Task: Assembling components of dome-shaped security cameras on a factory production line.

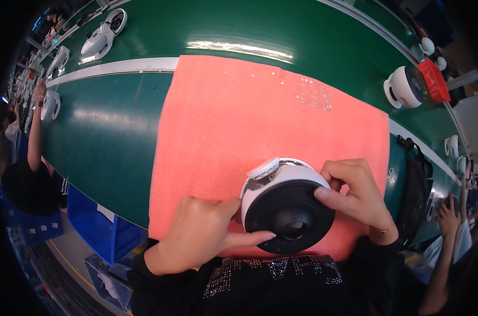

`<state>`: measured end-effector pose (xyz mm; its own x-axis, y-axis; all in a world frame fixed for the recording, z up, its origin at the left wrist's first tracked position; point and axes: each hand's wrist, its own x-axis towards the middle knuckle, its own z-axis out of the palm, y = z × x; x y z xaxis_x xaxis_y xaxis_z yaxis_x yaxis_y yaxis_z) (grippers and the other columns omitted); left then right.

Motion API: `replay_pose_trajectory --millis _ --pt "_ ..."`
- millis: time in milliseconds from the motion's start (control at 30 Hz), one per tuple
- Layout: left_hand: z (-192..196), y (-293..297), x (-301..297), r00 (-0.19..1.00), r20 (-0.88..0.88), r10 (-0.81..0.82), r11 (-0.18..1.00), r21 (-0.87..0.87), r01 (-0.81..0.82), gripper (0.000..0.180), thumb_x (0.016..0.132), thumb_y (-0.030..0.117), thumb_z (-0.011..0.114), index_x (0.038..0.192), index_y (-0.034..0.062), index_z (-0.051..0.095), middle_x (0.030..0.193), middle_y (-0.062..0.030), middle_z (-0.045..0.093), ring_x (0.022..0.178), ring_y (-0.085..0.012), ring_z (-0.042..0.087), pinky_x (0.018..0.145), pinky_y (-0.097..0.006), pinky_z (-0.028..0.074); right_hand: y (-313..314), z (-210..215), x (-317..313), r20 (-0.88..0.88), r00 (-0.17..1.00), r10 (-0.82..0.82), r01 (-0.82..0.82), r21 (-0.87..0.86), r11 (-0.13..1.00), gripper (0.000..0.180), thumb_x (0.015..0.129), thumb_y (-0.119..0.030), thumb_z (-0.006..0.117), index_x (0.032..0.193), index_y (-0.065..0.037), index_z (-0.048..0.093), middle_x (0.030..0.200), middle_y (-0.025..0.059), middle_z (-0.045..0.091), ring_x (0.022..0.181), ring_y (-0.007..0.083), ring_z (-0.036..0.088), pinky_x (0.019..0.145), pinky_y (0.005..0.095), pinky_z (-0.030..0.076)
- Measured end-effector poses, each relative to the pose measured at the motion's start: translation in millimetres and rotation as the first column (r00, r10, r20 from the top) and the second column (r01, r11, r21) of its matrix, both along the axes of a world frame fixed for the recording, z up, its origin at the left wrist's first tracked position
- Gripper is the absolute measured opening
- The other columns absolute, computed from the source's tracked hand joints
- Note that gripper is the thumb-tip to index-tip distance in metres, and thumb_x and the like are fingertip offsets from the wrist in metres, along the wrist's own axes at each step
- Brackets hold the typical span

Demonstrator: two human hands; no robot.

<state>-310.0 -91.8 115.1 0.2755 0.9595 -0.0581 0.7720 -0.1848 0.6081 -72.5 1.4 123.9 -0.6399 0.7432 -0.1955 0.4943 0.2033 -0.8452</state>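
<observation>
The left hand (204, 229) and right hand (355, 192) pinch one round white-and-black device (286, 205) between them; its one lens (293, 228) points up toward the wearer; its long axis I cannot tell. Beneath both hands lies one pink cloth (212, 126); ahead, tiny silver pieces (313, 95), too small to count.

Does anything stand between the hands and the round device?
Nothing visible does: the left hand and the right hand both touch the device directly, each with its thumb on the black face.
</observation>
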Motion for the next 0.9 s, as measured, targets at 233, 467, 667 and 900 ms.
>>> replay_pose_trajectory --millis 233,467,667,900 --pt "1 14 -18 0.999 -0.036 -0.008 0.997 -0.071 0.006 0.052 0.066 0.052 0.070 0.053 0.0029 0.057 0.044 -0.0078 0.052 0.039 -0.0236 0.054 0.042 -0.032 0.044 12 -4 -22 0.173 0.978 0.116 -0.181 0.431 0.884 0.038 0.086 -0.029 0.053 0.059 -0.003 0.050 0.053 0.0116 0.050 0.048 0.0294 0.051 0.044 0.0374 0.037" --pt "4 15 -26 0.999 -0.046 -0.016 0.998 -0.059 0.014 0.053 0.068 0.053 0.068 0.055 0.0028 0.058 0.044 -0.0076 0.052 0.040 -0.0240 0.054 0.042 -0.033 0.044 14 -8 -27 0.184 0.972 0.143 -0.217 0.485 0.847 0.035 0.084 -0.030 0.054 0.061 -0.003 0.051 0.053 0.0109 0.050 0.048 0.0291 0.052 0.044 0.0377 0.038" --pt "0 16 -41 0.998 -0.061 -0.020 0.996 -0.084 0.015 0.053 0.068 0.052 0.068 0.057 0.0021 0.058 0.045 -0.0089 0.052 0.040 -0.0253 0.054 0.041 -0.034 0.043 4 8 -50 0.223 0.966 0.132 -0.243 0.599 0.763 0.029 0.076 -0.033 0.063 0.072 -0.005 0.055 0.073 0.0079 0.055 0.060 0.0247 0.054 0.053 0.0355 0.040" --pt "6 15 -54 0.997 -0.068 -0.032 0.995 -0.091 0.026 0.053 0.068 0.053 0.068 0.058 0.0020 0.059 0.045 -0.0094 0.052 0.040 -0.0255 0.055 0.041 -0.035 0.042 -12 24 -71 0.087 0.821 0.564 -0.500 0.587 0.637 0.038 0.072 -0.019 0.061 0.105 -0.001 0.060 0.108 0.0143 0.056 0.100 0.0289 0.054 0.081 0.0376 0.041"
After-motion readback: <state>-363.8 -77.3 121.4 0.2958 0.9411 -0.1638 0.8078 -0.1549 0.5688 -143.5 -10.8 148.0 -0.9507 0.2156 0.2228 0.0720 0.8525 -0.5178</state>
